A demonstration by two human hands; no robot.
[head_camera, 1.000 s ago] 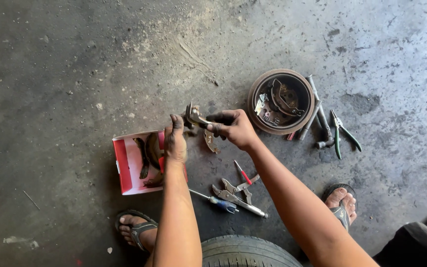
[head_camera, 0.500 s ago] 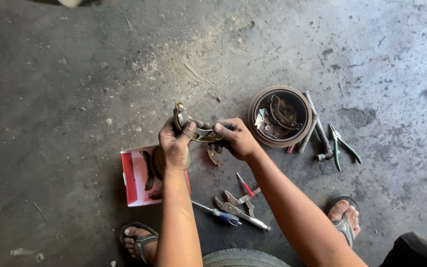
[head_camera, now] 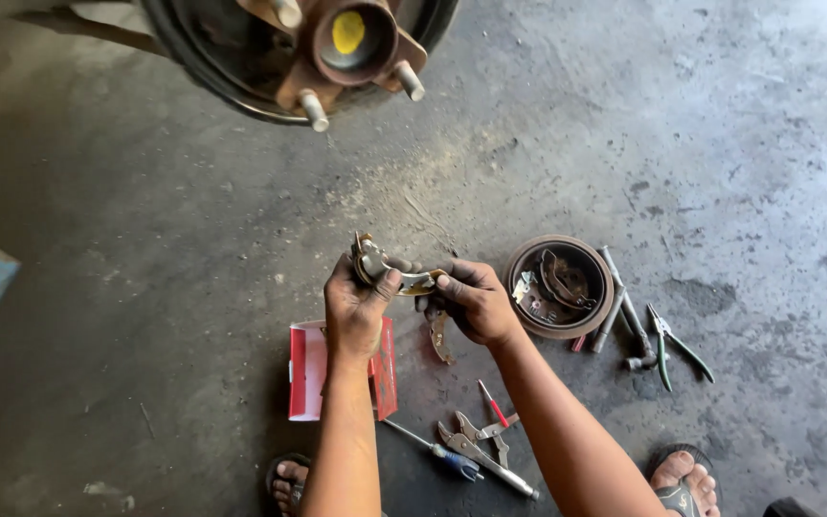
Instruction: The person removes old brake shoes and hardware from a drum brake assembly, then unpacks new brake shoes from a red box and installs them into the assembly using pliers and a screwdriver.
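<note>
Holding one brake shoe [head_camera: 396, 275], two hands [head_camera: 354, 311] [head_camera: 474, 302].

Red-and-white box [head_camera: 304, 371], green-handled pliers [head_camera: 663, 352]

Wheel hub [head_camera: 342, 43] newly in view above

A single head-worn camera looks steeply down from above at a grey concrete floor [head_camera: 145, 239]. It sits near the person's bare forearms, facing forward toward a rusty wheel hub [head_camera: 337, 43] at the top edge.
</note>
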